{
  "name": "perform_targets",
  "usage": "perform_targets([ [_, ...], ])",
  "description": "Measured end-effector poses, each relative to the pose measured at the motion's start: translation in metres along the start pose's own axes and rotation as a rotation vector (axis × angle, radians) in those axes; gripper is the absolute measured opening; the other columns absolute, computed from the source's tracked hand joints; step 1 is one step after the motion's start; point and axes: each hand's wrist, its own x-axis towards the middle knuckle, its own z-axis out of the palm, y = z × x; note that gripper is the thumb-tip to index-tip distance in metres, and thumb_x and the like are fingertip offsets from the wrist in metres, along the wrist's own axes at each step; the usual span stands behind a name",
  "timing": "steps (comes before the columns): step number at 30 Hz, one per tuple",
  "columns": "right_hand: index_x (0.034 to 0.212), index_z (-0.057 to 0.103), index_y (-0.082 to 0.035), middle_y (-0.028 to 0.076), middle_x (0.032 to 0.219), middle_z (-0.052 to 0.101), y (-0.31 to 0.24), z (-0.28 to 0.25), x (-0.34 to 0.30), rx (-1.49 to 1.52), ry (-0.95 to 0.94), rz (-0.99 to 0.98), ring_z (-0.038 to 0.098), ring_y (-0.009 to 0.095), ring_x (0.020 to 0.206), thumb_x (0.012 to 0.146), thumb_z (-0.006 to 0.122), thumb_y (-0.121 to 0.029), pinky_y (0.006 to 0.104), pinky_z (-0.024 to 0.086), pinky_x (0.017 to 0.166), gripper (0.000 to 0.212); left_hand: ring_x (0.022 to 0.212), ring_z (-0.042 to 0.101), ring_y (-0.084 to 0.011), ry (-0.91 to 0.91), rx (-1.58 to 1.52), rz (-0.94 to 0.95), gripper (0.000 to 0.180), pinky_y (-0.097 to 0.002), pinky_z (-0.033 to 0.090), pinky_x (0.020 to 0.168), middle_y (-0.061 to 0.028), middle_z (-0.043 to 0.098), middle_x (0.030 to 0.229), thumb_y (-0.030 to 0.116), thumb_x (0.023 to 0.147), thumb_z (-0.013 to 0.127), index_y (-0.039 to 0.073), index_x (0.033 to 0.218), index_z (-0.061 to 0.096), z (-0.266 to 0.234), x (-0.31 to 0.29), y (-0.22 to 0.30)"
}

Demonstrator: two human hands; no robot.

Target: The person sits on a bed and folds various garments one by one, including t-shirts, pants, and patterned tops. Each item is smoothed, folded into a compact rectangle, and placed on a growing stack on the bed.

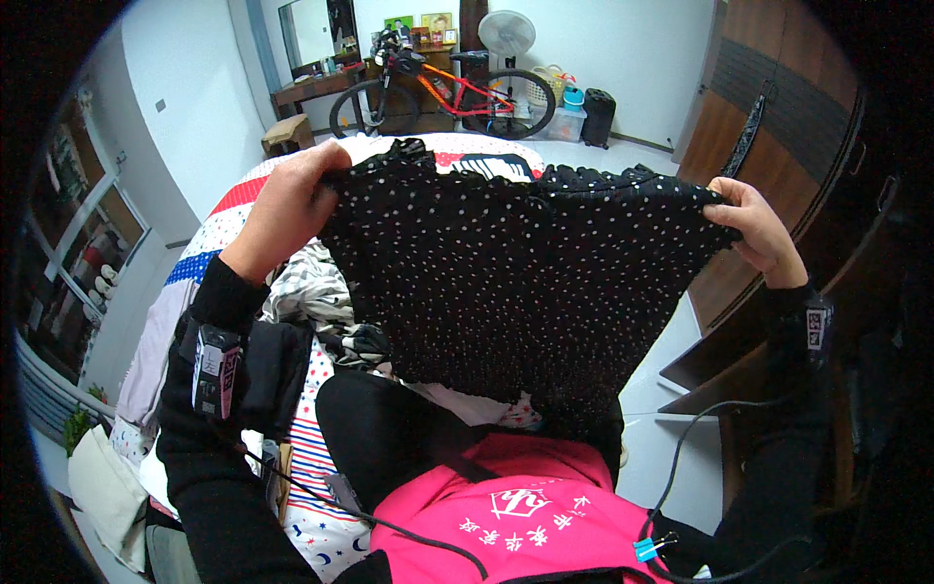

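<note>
- Left hand: closed, gripping the upper left corner of a black cloth garment with small white polka dots and a ruffled top edge. Fingers curled in; fabric hides some of the tips, so I can't tell exactly how they sit.
- Right hand: closed in a pinch on the garment's upper right corner, thumb and fingers pressed together on the edge. Sits slightly lower than the left.
- Hands well apart, garment spread between them. Top edge sags a little mid-span; body hangs down in front of the person, narrowing toward the lap. Can't tell whether the bottom rests on the lap.
- Behind and left of the garment: bed with a white, red and blue patterned sheet.
- On the bed, below the left hand: crumpled grey-and-white patterned cloth. Folded black cloth beside it, next to the left forearm.
- Person wears a bright pink apron with white print, over black clothes. Light blue binder clip holds on near its lower right side.
- Far side of room: orange-red bicycle, white round fan behind it. Brown wooden wardrobe on the right.
</note>
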Motion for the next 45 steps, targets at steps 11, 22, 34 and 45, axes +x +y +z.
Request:
perform_targets([
  [11, 0.103, 0.057, -0.002, 0.0, 0.088, 0.063, 0.016, 0.012, 0.013, 0.258, -0.058, -0.164, 0.06, 0.007, 0.076, 0.087, 0.055, -0.011, 0.0204, 0.049, 0.066, 0.018, 0.066, 0.053, -0.0034, -0.254, -1.017, -0.51, 0.012, -0.0163, 0.041, 0.057, 0.0022, 0.054, 0.074, 0.0, 0.079, 0.051, 0.005, 0.089, 0.054, 0.008, 0.002, -0.032],
  [22, 0.121, 0.055, 0.0, 0.006, 0.113, 0.06, -0.041, 0.125, 0.075, 0.224, -0.145, -0.458, 0.057, 0.011, 0.097, 0.096, 0.048, -0.023, 0.0228, 0.045, 0.087, 0.035, 0.101, 0.058, -0.0157, -0.171, -1.258, -0.126, 0.04, -0.0275, 0.048, 0.089, -0.0116, 0.057, 0.117, 0.003, 0.089, 0.044, -0.002, 0.129, 0.046, 0.053, 0.085, 0.069],
  [34, 0.119, 0.062, -0.015, 0.007, 0.112, 0.063, -0.113, 0.11, 0.042, -0.141, -0.173, -0.802, 0.06, 0.019, 0.099, 0.082, 0.061, -0.027, 0.0264, 0.05, 0.083, 0.039, 0.106, 0.055, -0.025, -0.28, -0.863, -0.107, 0.089, -0.0347, 0.043, 0.093, -0.0163, 0.05, 0.121, 0.026, 0.067, 0.081, 0.0, 0.137, 0.033, 0.021, 0.091, 0.068],
  [45, 0.109, 0.065, -0.004, 0.01, 0.095, 0.067, -0.062, 0.054, 0.155, -0.853, -0.078, -0.405, 0.062, 0.02, 0.081, 0.086, 0.06, -0.012, 0.0311, 0.05, 0.08, 0.025, 0.081, 0.063, -0.0231, -0.168, 0.109, 0.179, 0.032, -0.0318, 0.051, 0.071, -0.0126, 0.064, 0.094, 0.003, 0.08, 0.06, 0.002, 0.111, 0.055, 0.028, 0.133, 0.011],
])
